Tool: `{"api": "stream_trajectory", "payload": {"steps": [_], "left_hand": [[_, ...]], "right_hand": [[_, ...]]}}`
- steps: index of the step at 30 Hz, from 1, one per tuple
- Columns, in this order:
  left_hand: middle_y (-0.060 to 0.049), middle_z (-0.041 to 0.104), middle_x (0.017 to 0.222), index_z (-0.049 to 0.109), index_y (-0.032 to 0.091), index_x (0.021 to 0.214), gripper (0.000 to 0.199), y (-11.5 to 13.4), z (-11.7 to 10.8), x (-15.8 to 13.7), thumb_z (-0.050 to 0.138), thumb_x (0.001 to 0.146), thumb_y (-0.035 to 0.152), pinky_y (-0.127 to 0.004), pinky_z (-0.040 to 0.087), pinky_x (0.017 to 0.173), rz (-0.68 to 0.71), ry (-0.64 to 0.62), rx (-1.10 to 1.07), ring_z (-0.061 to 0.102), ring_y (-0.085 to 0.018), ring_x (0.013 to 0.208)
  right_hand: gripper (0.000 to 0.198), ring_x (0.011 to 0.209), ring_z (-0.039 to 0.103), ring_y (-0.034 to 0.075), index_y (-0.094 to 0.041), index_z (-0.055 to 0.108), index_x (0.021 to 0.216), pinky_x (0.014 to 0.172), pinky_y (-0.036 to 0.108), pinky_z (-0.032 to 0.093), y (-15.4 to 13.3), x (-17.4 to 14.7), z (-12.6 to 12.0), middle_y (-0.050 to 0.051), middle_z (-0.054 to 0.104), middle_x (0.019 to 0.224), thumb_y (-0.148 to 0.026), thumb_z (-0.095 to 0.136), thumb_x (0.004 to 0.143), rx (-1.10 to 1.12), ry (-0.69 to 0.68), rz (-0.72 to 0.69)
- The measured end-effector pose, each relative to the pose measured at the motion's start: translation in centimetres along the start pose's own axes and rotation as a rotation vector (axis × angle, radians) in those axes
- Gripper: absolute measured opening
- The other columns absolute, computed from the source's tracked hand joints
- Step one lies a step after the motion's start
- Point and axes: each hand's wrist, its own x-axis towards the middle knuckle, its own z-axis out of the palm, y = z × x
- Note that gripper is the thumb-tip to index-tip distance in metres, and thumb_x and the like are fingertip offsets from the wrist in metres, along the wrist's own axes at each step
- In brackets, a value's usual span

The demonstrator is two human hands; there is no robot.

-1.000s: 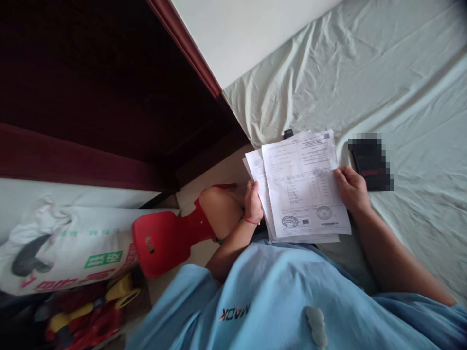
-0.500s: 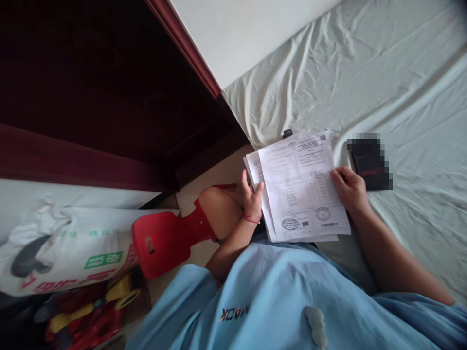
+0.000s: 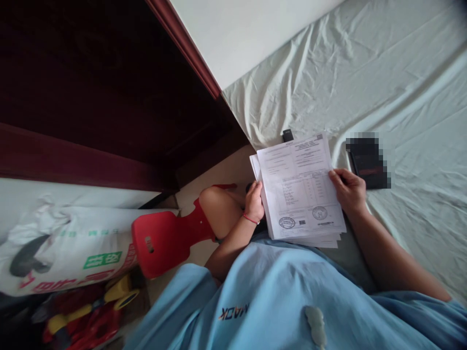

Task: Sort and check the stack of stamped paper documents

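A small stack of printed paper sheets (image 3: pixel 299 187) is held up in front of my shirt, its top sheet bearing text, a table and round stamps. My left hand (image 3: pixel 254 201), with a red string on the wrist, is closed on the stack's left edge; the fingers behind the paper are hidden. On the opposite side, my right hand (image 3: pixel 348 190) pinches the right edge, thumb in front. Lower sheets stick out at the left and along the bottom. Just beyond the top edge lies a small black object (image 3: pixel 287 135) on the sheet-covered bed.
Pale green cloth (image 3: pixel 412 87) covers the bed, with a dark, pixelated object (image 3: pixel 369 160) right of my right hand. To the left are a red plastic chair (image 3: pixel 160 243), a white printed sack (image 3: pixel 73 248), a red-and-yellow toy (image 3: pixel 91 311) and dark wooden furniture (image 3: pixel 91 97).
My left fingers, spread at the left edge before, have closed around it. The top sheet has shifted slightly left, and lower sheets now fan out more at the bottom right.
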Motion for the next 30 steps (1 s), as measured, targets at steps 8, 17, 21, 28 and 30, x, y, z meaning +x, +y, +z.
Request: {"api": "stream_trajectory", "payload": {"steps": [8,17,21,28,30], "left_hand": [[-0.006,0.086,0.112,0.081,0.020,0.104,0.048,-0.4,0.2,0.0,0.096,0.075,0.055,-0.041,0.055,0.116,-0.018,-0.023,-0.063,0.075,-0.031,0.128],[-0.010,0.087,0.116,0.080,0.019,0.107,0.057,0.2,0.6,-0.8,0.104,0.064,0.048,-0.051,0.055,0.120,-0.091,-0.171,-0.036,0.074,-0.038,0.135],[-0.014,0.087,0.112,0.080,0.016,0.105,0.060,0.2,0.7,-1.0,0.105,0.059,0.045,-0.056,0.055,0.120,-0.178,-0.198,-0.012,0.073,-0.044,0.135],[-0.016,0.088,0.104,0.083,0.013,0.101,0.063,-0.2,0.1,-0.9,0.109,0.052,0.042,-0.061,0.056,0.119,-0.303,-0.200,0.035,0.079,-0.045,0.123],[-0.015,0.088,0.100,0.084,0.013,0.099,0.064,-0.3,0.0,-0.8,0.110,0.049,0.043,-0.060,0.058,0.117,-0.301,-0.195,0.041,0.081,-0.044,0.118]], "right_hand": [[0.038,0.062,0.052,0.016,-0.020,0.076,0.083,0.059,0.031,0.039,-0.7,-0.4,-0.1,0.002,0.065,0.068,-0.057,0.068,0.091,-0.060,-0.036,-0.027],[0.031,0.058,0.048,0.016,-0.024,0.061,0.066,0.061,0.034,0.038,-1.3,-1.1,0.4,0.001,0.056,0.061,-0.043,0.062,0.090,-0.241,-0.091,-0.124],[0.028,0.059,0.050,0.017,-0.025,0.055,0.065,0.062,0.035,0.039,-1.3,-1.2,0.4,0.001,0.054,0.061,-0.038,0.059,0.090,-0.285,-0.052,-0.147],[0.024,0.068,0.055,0.017,-0.024,0.069,0.088,0.073,0.037,0.049,-0.7,-0.7,0.5,0.007,0.067,0.091,-0.044,0.058,0.097,-0.286,0.114,-0.167],[0.024,0.069,0.057,0.018,-0.024,0.070,0.089,0.073,0.037,0.048,-0.3,-0.4,0.3,0.006,0.068,0.086,-0.045,0.060,0.095,-0.253,0.109,-0.105]]}}
